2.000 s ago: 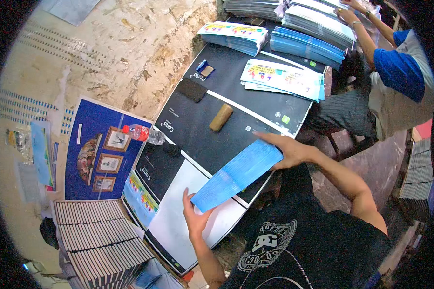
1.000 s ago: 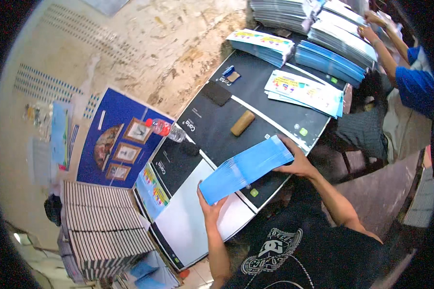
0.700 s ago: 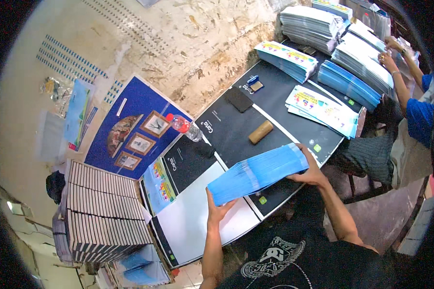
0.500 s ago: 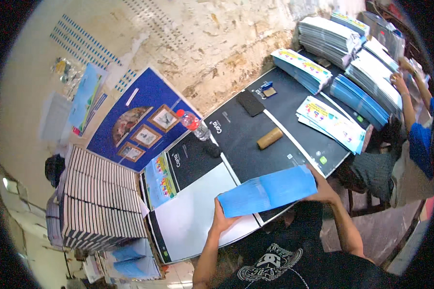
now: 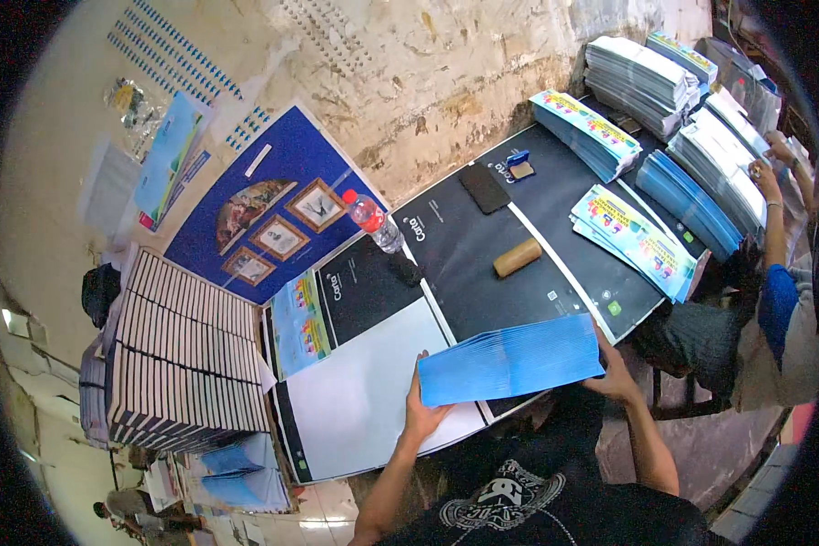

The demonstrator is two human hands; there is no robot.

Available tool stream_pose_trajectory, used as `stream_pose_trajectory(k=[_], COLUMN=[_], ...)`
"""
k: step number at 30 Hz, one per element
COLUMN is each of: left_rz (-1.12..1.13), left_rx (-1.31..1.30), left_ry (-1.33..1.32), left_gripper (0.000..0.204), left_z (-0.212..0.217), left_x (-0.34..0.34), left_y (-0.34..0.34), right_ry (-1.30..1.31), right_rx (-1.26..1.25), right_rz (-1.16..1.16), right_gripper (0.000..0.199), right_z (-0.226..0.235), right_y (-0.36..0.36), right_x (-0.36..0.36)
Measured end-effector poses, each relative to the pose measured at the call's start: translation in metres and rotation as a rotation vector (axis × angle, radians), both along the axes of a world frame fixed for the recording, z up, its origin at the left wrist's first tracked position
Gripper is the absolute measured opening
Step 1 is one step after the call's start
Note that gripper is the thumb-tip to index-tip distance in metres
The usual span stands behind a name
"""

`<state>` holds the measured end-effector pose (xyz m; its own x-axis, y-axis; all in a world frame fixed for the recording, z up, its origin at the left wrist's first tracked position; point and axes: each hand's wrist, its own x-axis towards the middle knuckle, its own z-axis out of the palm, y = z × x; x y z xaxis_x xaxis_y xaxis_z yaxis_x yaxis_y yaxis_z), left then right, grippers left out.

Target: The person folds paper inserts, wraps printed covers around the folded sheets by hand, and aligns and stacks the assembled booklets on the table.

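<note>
The left hand and the right hand hold the two ends of a thick, light blue stack of paper by the near edge of a black table. Past it lies a short brown roll (like a little log), and a clear plastic bottle with a red cap is near a big blue board.

My feed has swung round: the blue stack, steeply slanted before, now runs nearly level between the left hand and the right hand; a distant person has appeared well below-left of the left hand.
</note>
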<state>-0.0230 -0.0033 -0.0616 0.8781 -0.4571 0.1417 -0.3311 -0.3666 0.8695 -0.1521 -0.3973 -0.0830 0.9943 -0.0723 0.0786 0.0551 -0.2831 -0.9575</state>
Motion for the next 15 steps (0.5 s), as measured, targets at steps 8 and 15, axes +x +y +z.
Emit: stream_pose_trajectory(k=[8, 15], left_rz=[0.154, 0.291], left_rx=[-0.119, -0.084], left_ry=[-0.04, 0.057], left_gripper=[0.108, 0.102], left_z=[0.001, 0.018], left_x=[-0.003, -0.003], left_y=[-0.013, -0.023], right_ry=[-0.122, -0.021], right_rx=[0.074, -0.138], right_rz=[-0.191, -0.221], right_gripper=[0.103, 0.102], right_z=[-0.001, 0.021], right_y=[0.026, 0.028], right_x=[0.01, 0.013])
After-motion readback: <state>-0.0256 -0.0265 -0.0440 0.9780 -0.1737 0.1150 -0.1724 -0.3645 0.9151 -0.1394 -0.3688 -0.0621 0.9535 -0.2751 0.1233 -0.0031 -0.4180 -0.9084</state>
